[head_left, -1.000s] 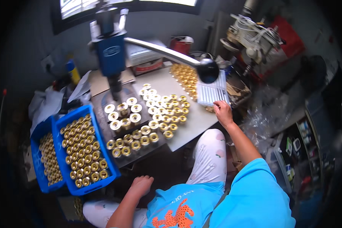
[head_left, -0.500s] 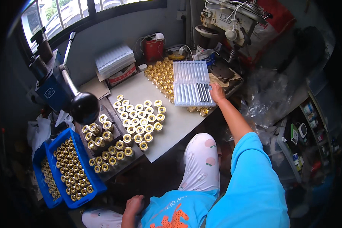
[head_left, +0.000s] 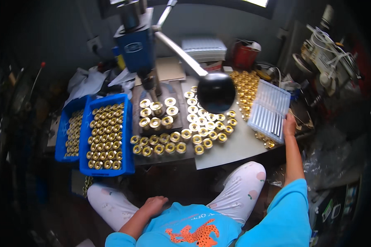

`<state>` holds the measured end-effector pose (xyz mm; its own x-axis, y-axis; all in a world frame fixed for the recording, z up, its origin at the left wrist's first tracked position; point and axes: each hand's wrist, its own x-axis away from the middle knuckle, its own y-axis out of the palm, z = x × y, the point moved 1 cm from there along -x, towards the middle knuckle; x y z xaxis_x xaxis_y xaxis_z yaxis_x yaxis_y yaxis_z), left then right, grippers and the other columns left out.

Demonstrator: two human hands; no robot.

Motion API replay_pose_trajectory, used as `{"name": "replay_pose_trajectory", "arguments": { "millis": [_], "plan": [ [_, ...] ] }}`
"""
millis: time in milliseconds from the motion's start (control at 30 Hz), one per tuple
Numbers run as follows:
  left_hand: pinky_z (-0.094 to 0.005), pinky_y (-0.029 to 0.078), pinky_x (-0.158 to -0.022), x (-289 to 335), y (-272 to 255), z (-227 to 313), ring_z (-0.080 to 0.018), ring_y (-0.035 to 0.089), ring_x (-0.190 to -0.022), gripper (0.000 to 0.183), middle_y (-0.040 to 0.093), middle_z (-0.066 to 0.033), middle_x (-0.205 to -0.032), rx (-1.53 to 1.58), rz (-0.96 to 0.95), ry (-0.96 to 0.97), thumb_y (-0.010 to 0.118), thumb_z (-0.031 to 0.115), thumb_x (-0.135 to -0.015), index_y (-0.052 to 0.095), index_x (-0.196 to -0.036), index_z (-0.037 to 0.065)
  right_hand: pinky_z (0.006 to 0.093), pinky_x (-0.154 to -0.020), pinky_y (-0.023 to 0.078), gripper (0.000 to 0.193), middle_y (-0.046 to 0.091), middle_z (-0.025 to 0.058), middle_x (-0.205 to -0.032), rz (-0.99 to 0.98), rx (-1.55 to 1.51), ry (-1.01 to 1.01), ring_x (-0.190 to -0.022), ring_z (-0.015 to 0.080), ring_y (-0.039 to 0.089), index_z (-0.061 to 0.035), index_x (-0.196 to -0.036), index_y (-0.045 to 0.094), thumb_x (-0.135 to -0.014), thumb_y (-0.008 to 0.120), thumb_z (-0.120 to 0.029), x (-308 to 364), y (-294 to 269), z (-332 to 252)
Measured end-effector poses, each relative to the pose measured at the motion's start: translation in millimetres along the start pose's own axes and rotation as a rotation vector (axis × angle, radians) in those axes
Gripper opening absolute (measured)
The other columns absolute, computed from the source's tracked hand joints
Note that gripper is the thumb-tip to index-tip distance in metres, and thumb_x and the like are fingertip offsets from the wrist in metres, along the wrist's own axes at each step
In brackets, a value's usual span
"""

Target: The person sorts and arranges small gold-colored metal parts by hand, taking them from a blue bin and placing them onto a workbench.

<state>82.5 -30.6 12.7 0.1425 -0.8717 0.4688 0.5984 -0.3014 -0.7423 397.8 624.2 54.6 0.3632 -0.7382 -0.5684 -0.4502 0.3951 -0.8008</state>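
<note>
My right hand is at the right edge of an open clear plastic case, its fingers closed round that edge. Slim rods lie side by side in the near half of the case; the ribbed far half is see-through. Under and beside the case are many small gold-coloured metal pieces. My left hand rests on my lap with fingers stretched out, holding nothing. Round metal parts with gold-coloured centres stand in rows on the table. More such parts stand on the base of a blue lever press.
Two blue bins filled with round parts are at the left. The press lever's black knob juts over the table. Behind are stacked clear trays and a red container. A machine with white cables stands far right.
The view has swung left and tilted, so the bench appears farther right. My right hand stays at the case's edge. My left hand still rests on my lap.
</note>
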Motion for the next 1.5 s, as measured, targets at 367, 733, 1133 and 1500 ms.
{"name": "replay_pose_trajectory", "arguments": {
  "millis": [367, 733, 1133, 1500],
  "plan": [
    [-0.0426, 0.048, -0.09, 5.7, 4.8, -6.8, -0.0321, 0.061, -0.106, 0.021, 0.064, -0.0146, -0.106, -0.017, -0.028, 0.075, 0.051, 0.018, -0.092, 0.063, -0.104, 0.006, 0.025, -0.067, 0.053, 0.01, 0.067, 0.0047, -0.08, -0.383, -0.95, -0.071, -0.072, 0.0104, 0.065, -0.0019, -0.091, 0.065, -0.083, 0.07, -0.004, 74.9, -63.5, -361.1],
    [-0.0414, 0.049, -0.086, 40.6, -1.5, -7.7, -0.0318, 0.062, -0.1, 0.02, 0.063, -0.0154, -0.1, 0.041, 0.124, 0.204, 0.054, 0.01, -0.085, 0.062, -0.102, 0.003, 0.0321, -0.069, 0.055, 0.015, 0.07, 0.0118, -0.085, -0.535, -1.024, -0.515, -0.074, 0.0212, 0.069, -0.0004, -0.093, 0.067, -0.082, 0.07, -0.009, 98.6, -60.0, -651.0],
    [-0.0421, 0.049, -0.083, 55.2, -9.7, -25.0, -0.0324, 0.063, -0.096, 0.019, 0.062, -0.0161, -0.095, 0.076, 0.183, 0.184, 0.057, 0.009, -0.082, 0.061, -0.099, 0.002, 0.0449, -0.073, 0.054, 0.01, 0.069, 0.0185, -0.086, -0.399, -0.306, -0.716, -0.084, 0.036, 0.068, -0.0103, -0.081, 0.072, -0.079, 0.064, -0.015, 45.3, 70.6, -749.4],
    [-0.0418, 0.049, -0.084, 53.3, -25.8, -20.0, -0.0316, 0.062, -0.097, 0.019, 0.062, -0.0165, -0.096, 0.085, 0.141, 0.203, 0.055, 0.01, -0.083, 0.06, -0.1, 0.002, 0.0447, -0.069, 0.056, 0.012, 0.069, 0.0173, -0.08, -0.303, -0.141, -0.914, -0.078, 0.0361, 0.069, -0.0048, -0.077, 0.07, -0.076, 0.059, -0.011, 45.3, 77.0, -756.0]
  ]
}}
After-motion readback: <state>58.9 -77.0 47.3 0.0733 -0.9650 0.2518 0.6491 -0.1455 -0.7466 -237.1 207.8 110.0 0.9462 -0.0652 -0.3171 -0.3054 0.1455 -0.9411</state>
